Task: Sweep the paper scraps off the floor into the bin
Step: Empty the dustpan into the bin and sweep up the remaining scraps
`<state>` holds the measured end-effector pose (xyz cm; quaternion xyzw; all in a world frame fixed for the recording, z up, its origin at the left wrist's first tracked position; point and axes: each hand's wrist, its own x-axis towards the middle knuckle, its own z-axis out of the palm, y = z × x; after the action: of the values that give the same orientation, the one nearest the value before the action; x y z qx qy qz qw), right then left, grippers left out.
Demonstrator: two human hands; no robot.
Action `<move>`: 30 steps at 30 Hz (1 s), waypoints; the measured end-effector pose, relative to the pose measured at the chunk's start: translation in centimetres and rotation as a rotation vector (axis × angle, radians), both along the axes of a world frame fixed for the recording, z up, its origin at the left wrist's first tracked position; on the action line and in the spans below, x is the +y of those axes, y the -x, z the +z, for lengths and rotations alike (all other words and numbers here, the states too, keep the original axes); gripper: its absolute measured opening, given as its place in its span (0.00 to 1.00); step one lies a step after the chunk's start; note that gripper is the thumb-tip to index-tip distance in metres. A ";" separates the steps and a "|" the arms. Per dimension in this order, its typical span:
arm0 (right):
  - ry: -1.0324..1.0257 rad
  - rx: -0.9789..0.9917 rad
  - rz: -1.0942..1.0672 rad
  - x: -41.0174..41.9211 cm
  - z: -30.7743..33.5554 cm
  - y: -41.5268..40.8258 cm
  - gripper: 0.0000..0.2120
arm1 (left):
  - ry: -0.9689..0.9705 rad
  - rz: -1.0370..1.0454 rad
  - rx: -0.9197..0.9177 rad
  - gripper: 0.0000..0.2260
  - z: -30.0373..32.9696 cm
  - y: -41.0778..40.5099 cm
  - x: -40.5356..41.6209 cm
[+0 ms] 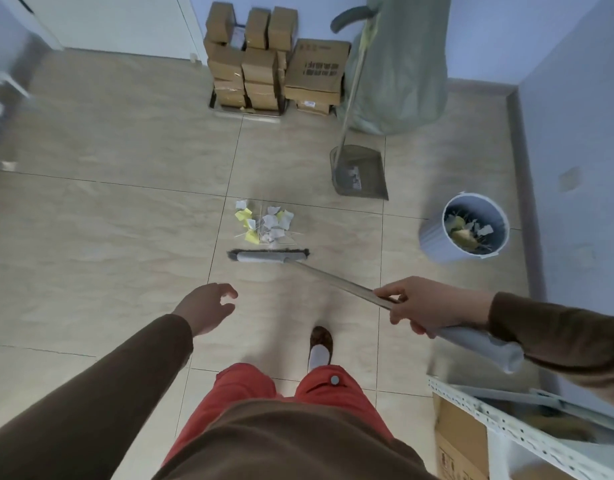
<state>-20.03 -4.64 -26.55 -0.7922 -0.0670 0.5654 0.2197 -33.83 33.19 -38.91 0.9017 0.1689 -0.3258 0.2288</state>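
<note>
Head view: the right hand (425,306) is wrapped around the broom (333,280) handle, its grip pressed together on the metal shaft just above the grey sleeve at the handle's upper end, thumb along the top and fingers curled beneath. The handle runs down and to the left from that hand to the broom head (267,256), which lies flat on the tiled floor (108,202) with its dark bristles facing away from the person. Just beyond the bristles sits the heap of paper scraps (264,223), white and yellow pieces mixed with a few thin sticks, gathered close together near a tile joint; the nearest pieces are almost touching the bristles.

The left hand (208,308) hangs free above the floor, holding nothing, its grip spread with the fingers loosely curled and apart. Both arms wear brown sleeves.

To the right of the heap, well apart from it, stands the round pale blue bin (433,237), upright, with yellow and white paper already inside. Beyond the heap and to the right, a grey long-handled dustpan (364,171) rests on the floor with a few white scraps in it, its pole leaning toward a tall grey-green sack (402,64) by the wall. Stacked cardboard boxes (257,64) stand against the far wall. A white metal shelf (506,420) with a cardboard box under it shows at lower right. One foot in a brown slipper (321,337) is planted behind the broom head.
</note>
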 end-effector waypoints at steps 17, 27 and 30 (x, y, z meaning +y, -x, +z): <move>-0.512 0.831 -1.323 28.9 -14.9 -6.7 0.04 | -0.091 -0.065 0.069 0.13 -1.3 -3.3 11.9; -0.462 0.724 -1.684 17.9 -11.7 -1.1 0.10 | -0.047 -0.149 0.123 0.14 -1.1 -8.5 12.2; -0.505 0.720 -1.747 16.4 -9.1 -0.1 0.07 | -0.019 -0.183 0.081 0.14 -0.6 -11.5 10.5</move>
<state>-19.90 11.77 -35.65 -0.2725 0.4954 0.3807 0.7317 -22.36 43.71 -39.52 0.9015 0.0982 -0.3800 0.1825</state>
